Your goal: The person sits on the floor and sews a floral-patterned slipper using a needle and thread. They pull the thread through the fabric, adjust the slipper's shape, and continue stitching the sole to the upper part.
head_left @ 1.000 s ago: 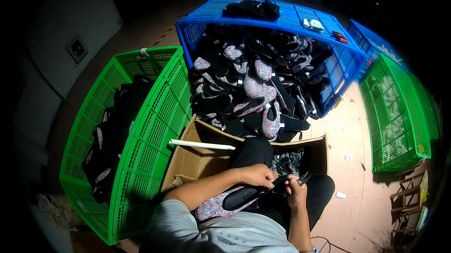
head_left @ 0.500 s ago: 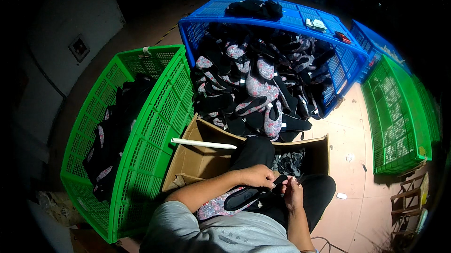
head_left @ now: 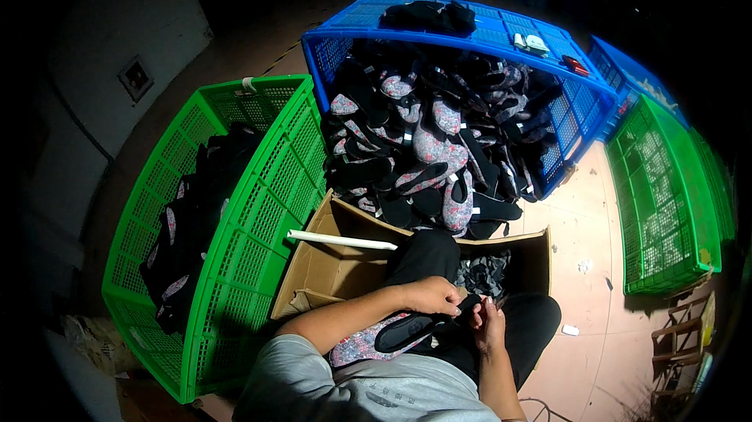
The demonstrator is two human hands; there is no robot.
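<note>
A floral grey-and-pink shoe (head_left: 362, 346) with a black-lined opening lies across my lap, its toe toward the left. My left hand (head_left: 432, 295) is closed, pinching a black strip (head_left: 468, 304) at the heel end. Right beside it, my right hand (head_left: 490, 323) has its fingers bent and pressed together at the strip's end. A thin dark thing seems to stick out by its fingertips, too small to name. Below the hands the black parts merge with my dark trousers.
A tipped blue crate (head_left: 576, 120) spills floral and black shoes (head_left: 439, 148) ahead. At left stands a green crate (head_left: 262, 203) of shoes; more green crates (head_left: 654, 203) are at right. A cardboard box (head_left: 313, 265), with a white tube (head_left: 341, 240) across it, holds dark scraps (head_left: 482, 273).
My right hand's fingers have shifted slightly at the strip's end, and a pale spot there shows less. My left hand and the shoe stay almost in place. The view has shifted slightly.
</note>
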